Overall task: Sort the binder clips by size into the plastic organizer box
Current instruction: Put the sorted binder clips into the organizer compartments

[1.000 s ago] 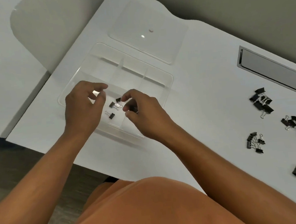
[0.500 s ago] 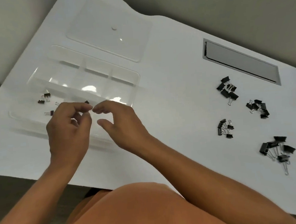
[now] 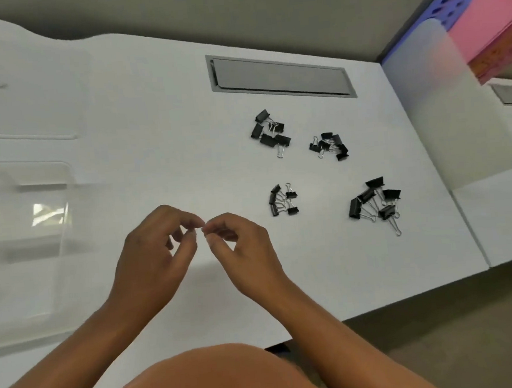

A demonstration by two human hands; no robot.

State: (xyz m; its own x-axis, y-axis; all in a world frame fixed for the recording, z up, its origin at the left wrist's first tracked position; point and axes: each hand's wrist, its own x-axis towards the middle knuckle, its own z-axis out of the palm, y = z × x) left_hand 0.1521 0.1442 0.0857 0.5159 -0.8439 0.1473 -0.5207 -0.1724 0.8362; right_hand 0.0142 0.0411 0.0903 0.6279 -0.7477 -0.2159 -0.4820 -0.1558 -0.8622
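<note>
Several piles of black binder clips lie on the white table: a far-left pile (image 3: 270, 134), a far-right pile (image 3: 330, 146), a small-clip pile (image 3: 282, 200) and a pile of larger clips (image 3: 375, 204). The clear plastic organizer box (image 3: 37, 203) shows blurred at the left edge. My left hand (image 3: 156, 255) and my right hand (image 3: 240, 243) hover over the table's front middle, fingertips pinched and nearly touching each other. No clip shows in either hand. Both hands are to the right of the box and left of the piles.
The box's clear lid (image 3: 29, 88) lies at the far left. A grey recessed cable tray (image 3: 280, 77) sits at the table's back. A pink and blue box (image 3: 484, 17) stands at the top right. The table's right edge runs past the clip piles.
The view has swung right, away from the organizer box. Both hands left the box compartment and moved right over bare table, fingertips coming together.
</note>
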